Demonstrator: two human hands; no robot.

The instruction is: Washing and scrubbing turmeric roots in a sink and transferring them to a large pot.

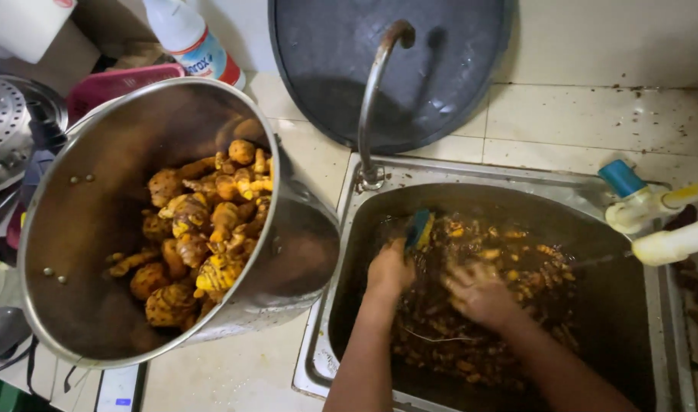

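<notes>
I observe both hands down in the steel sink (pixel 330 305), which holds dark brown water and a mass of turmeric roots (pixel 478 320). My left hand (pixel 389 268) is closed around a scrub brush (pixel 420 227) with a blue and yellow body; the fingers are curled tight on it, and the brush stands just above the knuckles, toward the tap side of the basin. My right hand (pixel 478 292) rests on the roots in the water, palm down. It is blurred, so I cannot tell whether its fingers are spread or together, nor whether they grip a root. The two hands lie near one another but apart, with roots between and all around the fingertips.

Beyond the left fingers rises the curved metal tap (pixel 373 99), its foot on the sink's back rim. Behind the tap a large dark round lid (pixel 440 69) leans against the tiled wall.

Well to the left of the left hand, a big steel pot (pixel 74 229) lies tilted on the counter beside the sink, its mouth toward me, holding a pile of clean orange-yellow turmeric pieces (pixel 200 229). Past the pot stand a white plastic bottle (pixel 192 38) and a pink basket (pixel 112 84). To the right of the right fingers, white pipe fittings with a blue cap (pixel 631 198) cross the sink's edge.
</notes>
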